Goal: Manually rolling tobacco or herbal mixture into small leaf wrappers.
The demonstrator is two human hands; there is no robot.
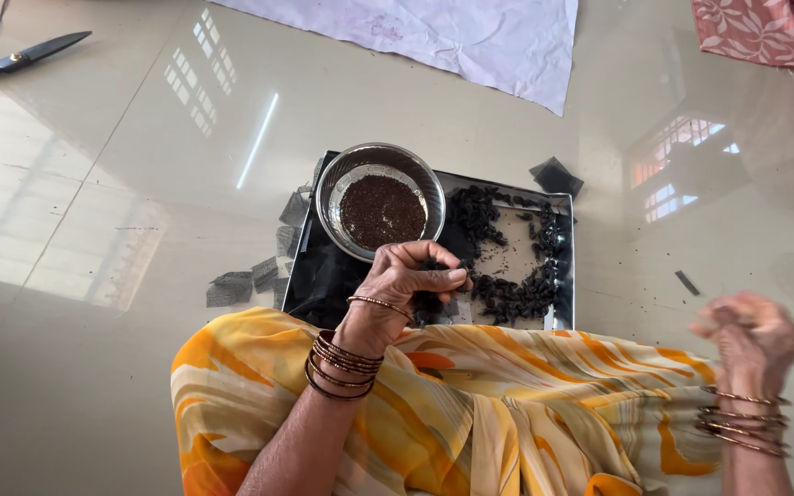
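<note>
A steel tray (562, 276) lies on the glossy floor in front of my knees, with a ring of small black pieces (507, 292) spread over it. On the tray's left end stands a steel bowl (334, 188) holding dark brown seeds (381, 211). My left hand (408, 276), with bangles at the wrist, hovers over the tray's middle, its fingers curled around a few of the black pieces. My right hand (752, 335) is off to the right above the floor, blurred by motion, and its fingers look bunched. My lap is covered by yellow and orange cloth (470, 404).
Black scissors (20, 60) lie at the far left. A white sheet (470, 37) lies at the top, and a pink patterned cloth (765, 28) at the top right. Small dark mesh squares (245, 280) sit left of the tray, another square (557, 176) sits at its far right corner.
</note>
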